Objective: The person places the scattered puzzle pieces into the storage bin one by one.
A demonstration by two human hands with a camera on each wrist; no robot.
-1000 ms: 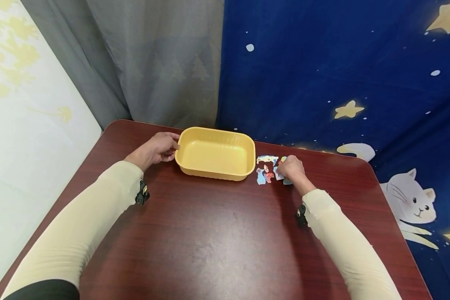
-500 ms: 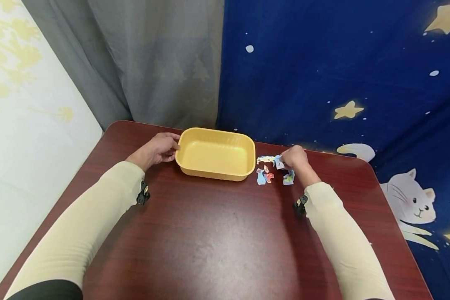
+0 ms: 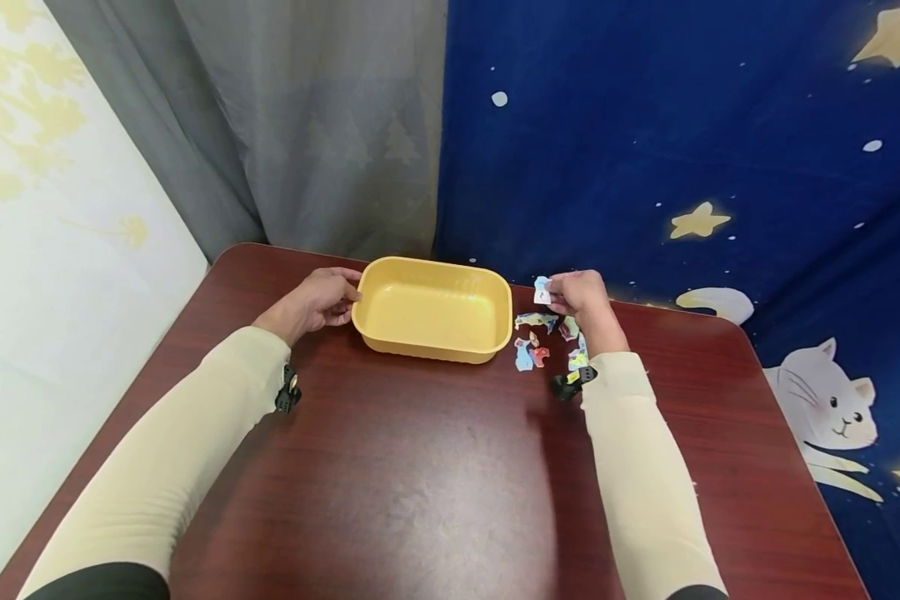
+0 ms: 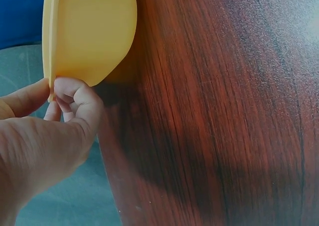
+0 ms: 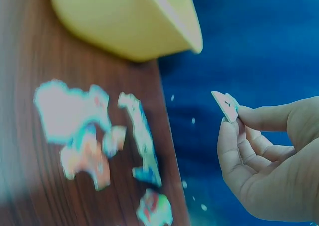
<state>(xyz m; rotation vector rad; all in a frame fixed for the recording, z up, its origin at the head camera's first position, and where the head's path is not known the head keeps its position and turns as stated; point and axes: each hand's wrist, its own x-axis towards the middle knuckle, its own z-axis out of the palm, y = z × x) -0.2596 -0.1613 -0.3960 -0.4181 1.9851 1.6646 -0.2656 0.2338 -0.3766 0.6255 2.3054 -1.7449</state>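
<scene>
My left hand [image 3: 318,298] pinches the left rim of a yellow plastic basin [image 3: 433,347]; the left wrist view shows thumb and fingers on either side of the rim [image 4: 52,47]. Between the thumb and fingertips of my right hand [image 3: 585,302] is a small pale blue-and-white puzzle piece [image 3: 542,291], raised above the table's back edge. It appears tilted in the right wrist view. Several colourful puzzle pieces lie right of the basin: a light-blue one [image 3: 524,357], a red one [image 3: 540,357], a long strip [image 5: 142,136] and others, partly hidden by my right wrist.
A dark red-brown wooden table [image 3: 420,467] carries everything. Behind it hang a grey curtain [image 3: 330,125] and a blue curtain [image 3: 607,150] with stars and a cat. A white panel [image 3: 67,250] stands at the left.
My right hand has lifted the pale puzzle piece from among the others and moved it back and slightly left. My left hand and the basin stay in place.
</scene>
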